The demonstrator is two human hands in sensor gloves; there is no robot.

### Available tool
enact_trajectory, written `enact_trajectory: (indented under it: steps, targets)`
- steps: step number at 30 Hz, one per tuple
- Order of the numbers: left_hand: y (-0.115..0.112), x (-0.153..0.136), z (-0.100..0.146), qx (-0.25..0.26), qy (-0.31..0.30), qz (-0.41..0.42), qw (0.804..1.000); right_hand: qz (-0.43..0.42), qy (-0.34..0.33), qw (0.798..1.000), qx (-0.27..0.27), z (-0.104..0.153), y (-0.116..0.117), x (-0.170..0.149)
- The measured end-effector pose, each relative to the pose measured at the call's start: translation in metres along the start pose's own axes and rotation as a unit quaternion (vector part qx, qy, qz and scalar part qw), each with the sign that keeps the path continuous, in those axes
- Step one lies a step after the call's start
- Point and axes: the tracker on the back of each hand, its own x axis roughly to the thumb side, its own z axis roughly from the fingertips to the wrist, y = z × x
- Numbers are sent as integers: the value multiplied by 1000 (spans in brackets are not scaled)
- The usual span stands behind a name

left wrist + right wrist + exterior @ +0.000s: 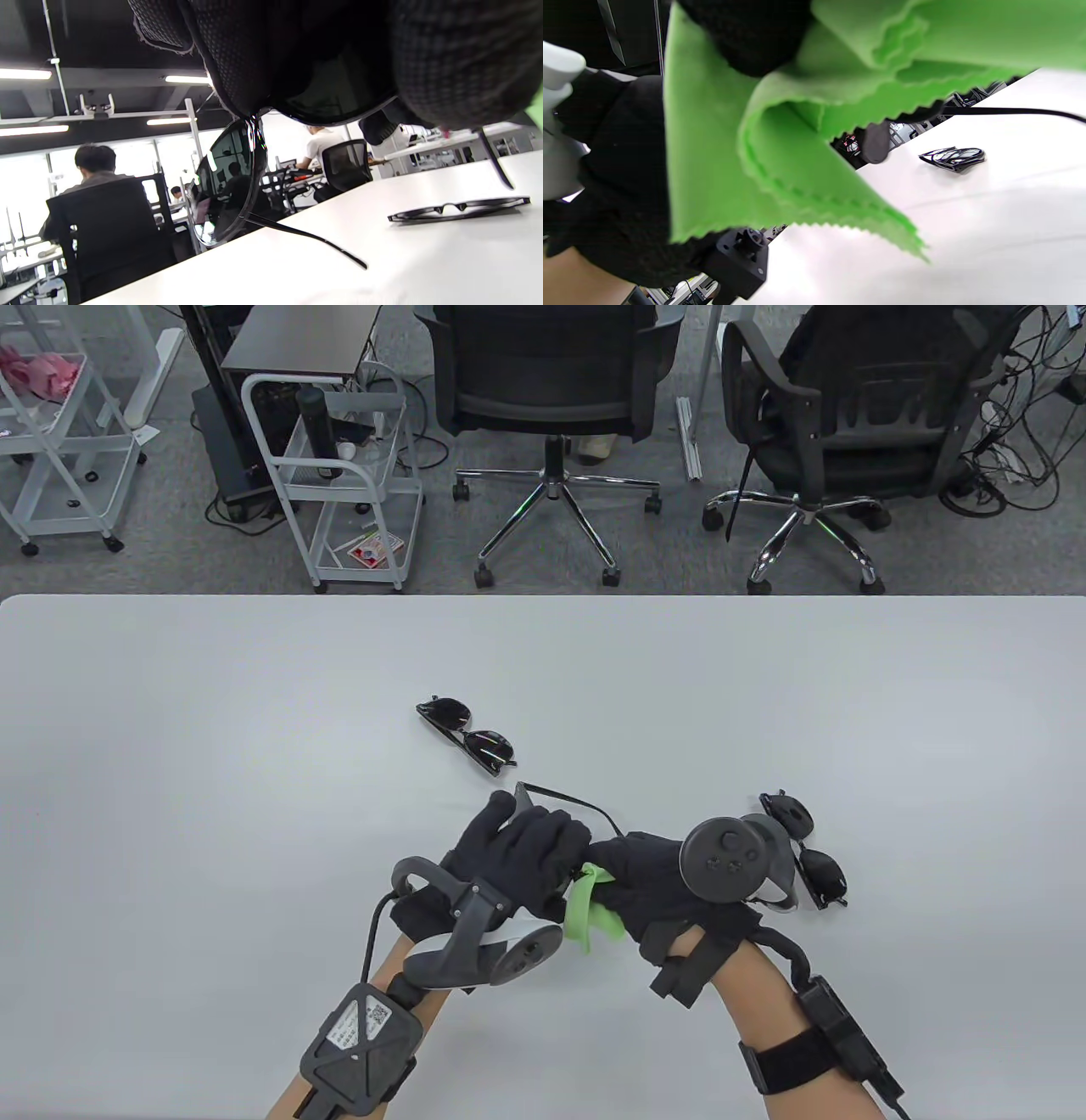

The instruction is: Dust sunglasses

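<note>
My left hand point(533, 840) grips a pair of black sunglasses point(231, 178) just above the white table point(212, 746); one temple arm point(570, 803) sticks out beyond the fingers. My right hand point(624, 872) meets the left hand and holds a green cloth point(585, 906) bunched against the held glasses. In the right wrist view the green cloth point(725, 169) hangs folded from my fingers point(755, 38). In the left wrist view one lens point(339, 93) is mostly covered by gloved fingers.
A second pair of sunglasses point(468, 734) lies folded on the table beyond my hands, and shows in the left wrist view point(458, 208). A third pair point(810, 853) lies just right of my right hand. Office chairs point(551, 398) and carts point(348, 475) stand past the far edge.
</note>
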Motion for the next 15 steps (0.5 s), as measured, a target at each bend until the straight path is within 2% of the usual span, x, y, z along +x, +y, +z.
enact_trajectory:
  steps: [2, 4, 10, 15]
  targets:
    - [-2, -2, -1, -6, 2, 19, 1000, 22, -9, 1000, 11, -1, -1, -3]
    - [-2, -5, -3, -4, 13, 25, 1000, -12, -1, 1000, 3, -1, -2, -5]
    - [-2, -11, -3, -3, 24, 32, 999, 10, 0, 1000, 14, -2, -8, -9]
    - [-2, -36, 4, 1, 69, 66, 995, 26, 27, 999, 3, 7, -23, -28]
